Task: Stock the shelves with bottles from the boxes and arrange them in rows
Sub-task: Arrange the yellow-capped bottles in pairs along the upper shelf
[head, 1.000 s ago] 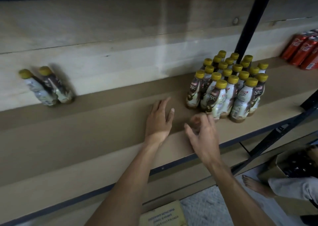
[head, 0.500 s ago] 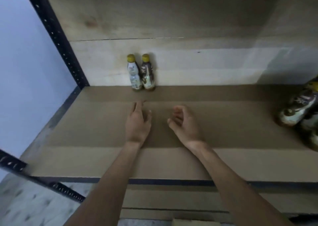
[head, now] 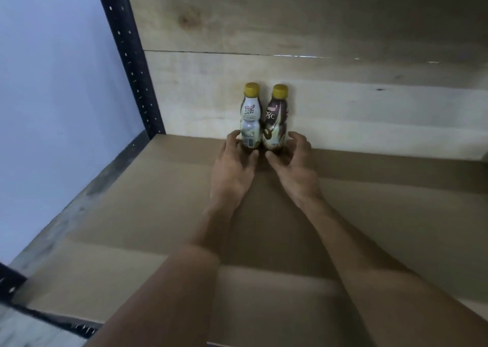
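Head view
Left bottle: a white-labelled bottle (head: 249, 119) with a yellow cap stands upright at the back of the shelf (head: 132, 204), close against the wooden back panel (head: 356, 109).
Right bottle: a brown-labelled bottle (head: 276, 120), also yellow-capped and upright, stands just beside the first; the two bodies touch or nearly touch.
Left hand: the left hand (head: 232, 169) reaches in from below. Its fingers curl round the outer side of the white-labelled bottle's base and its thumb lies across the front, so it grips that bottle low down.
Right hand: the right hand (head: 294, 168) mirrors it, fingers round the outer side of the brown-labelled bottle's base and thumb at the front, gripping it near the bottom.
Hands together: the two thumbs lie near each other in front of the bottles.
Shelf surface: brown board, with both forearms stretched over it.
Frame: a black perforated upright (head: 129, 56) rises at the shelf's left rear corner, and a black rail (head: 55, 319) runs along the front edge.
Beyond: a pale wall (head: 52, 82) shows left of the upright.
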